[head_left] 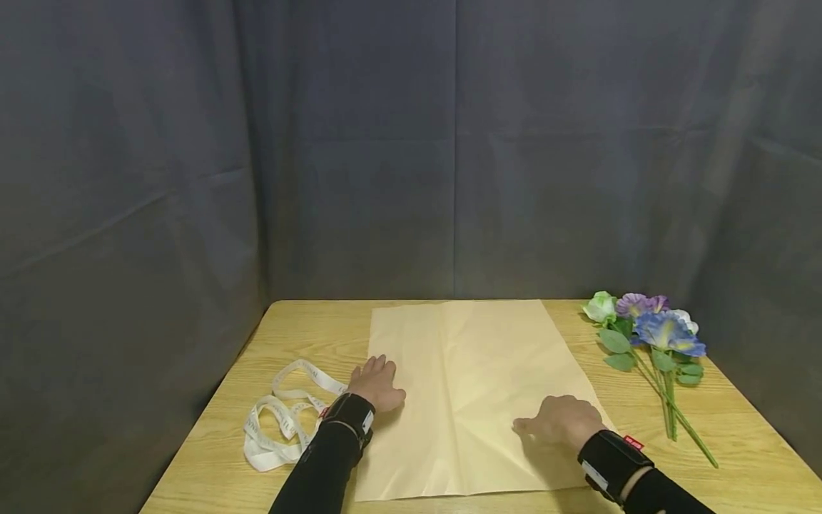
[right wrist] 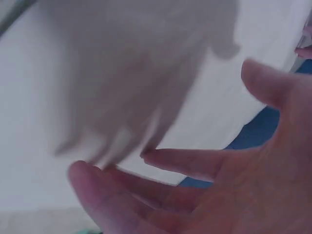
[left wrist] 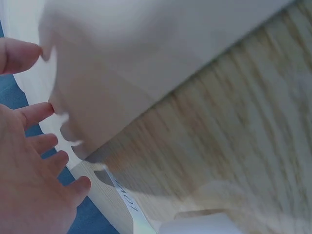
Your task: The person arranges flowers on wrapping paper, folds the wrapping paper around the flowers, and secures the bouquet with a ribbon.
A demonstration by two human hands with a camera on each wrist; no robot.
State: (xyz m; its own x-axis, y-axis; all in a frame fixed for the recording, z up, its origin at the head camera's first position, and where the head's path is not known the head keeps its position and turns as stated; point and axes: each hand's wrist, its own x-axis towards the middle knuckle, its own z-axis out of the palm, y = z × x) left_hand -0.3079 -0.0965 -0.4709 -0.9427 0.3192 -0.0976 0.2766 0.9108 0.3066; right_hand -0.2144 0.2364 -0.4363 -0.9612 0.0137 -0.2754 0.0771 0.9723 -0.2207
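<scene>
A large sheet of tan wrapping paper [head_left: 475,343] lies flat on the wooden table, with a lengthwise crease left of its middle. At its left edge, my left hand [head_left: 379,385] has its fingers spread out. The left wrist view shows that hand's fingertips [left wrist: 46,107] right at the paper, with their shadows under them. Over the paper's right part is my right hand [head_left: 565,417], thumb pointing inward. In the right wrist view, its fingers [right wrist: 190,163] are extended and apart, casting a shadow on the sheet. Neither hand grips anything.
A loosely looped white printed ribbon [head_left: 262,457] lies left of the paper, beside my left wrist. To the right is a bunch of flowers [head_left: 668,334] in blue, purple, white and pale green, stems toward me. Dark curtains [head_left: 359,178] enclose the table's back and sides.
</scene>
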